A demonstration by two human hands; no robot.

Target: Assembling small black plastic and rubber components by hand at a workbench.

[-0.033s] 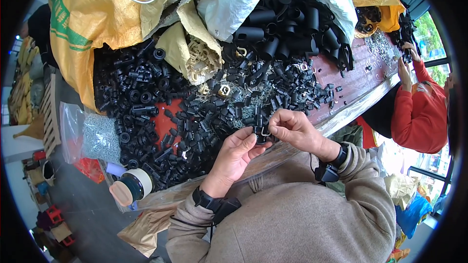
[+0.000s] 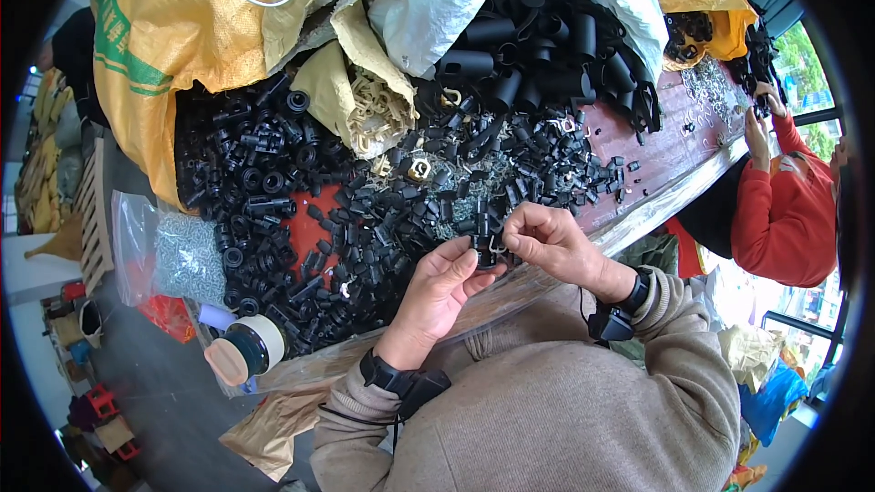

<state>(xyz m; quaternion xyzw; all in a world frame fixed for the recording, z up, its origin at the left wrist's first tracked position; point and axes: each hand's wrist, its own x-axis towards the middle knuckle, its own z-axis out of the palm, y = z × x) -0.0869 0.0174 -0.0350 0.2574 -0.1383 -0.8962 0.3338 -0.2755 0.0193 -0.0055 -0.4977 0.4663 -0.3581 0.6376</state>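
Near the table's front edge, my left hand point(image 2: 436, 290) is closed, thumb and fingers gripping a black plastic fitting point(image 2: 484, 235) held roughly upright. My right hand point(image 2: 561, 251) pinches a small bent metal hook point(image 2: 494, 246) against the fitting's right side. Whether the hook sits inside the fitting or only touches it, I cannot tell. Just beyond both hands spreads a heap of small black plastic pieces point(image 2: 401, 210). Tangled thin metal bits point(image 2: 460, 178) lie among them.
Larger black fittings point(image 2: 264, 141) spill from a yellow sack point(image 2: 173, 27) at left. Black tubes point(image 2: 547, 64) fill a white sack point(image 2: 428, 14). A paper bag point(image 2: 324, 91) holds cream clips. A screw bag point(image 2: 187, 255) and round container point(image 2: 246, 351) stand left. A co-worker in red point(image 2: 788, 219) works at right.
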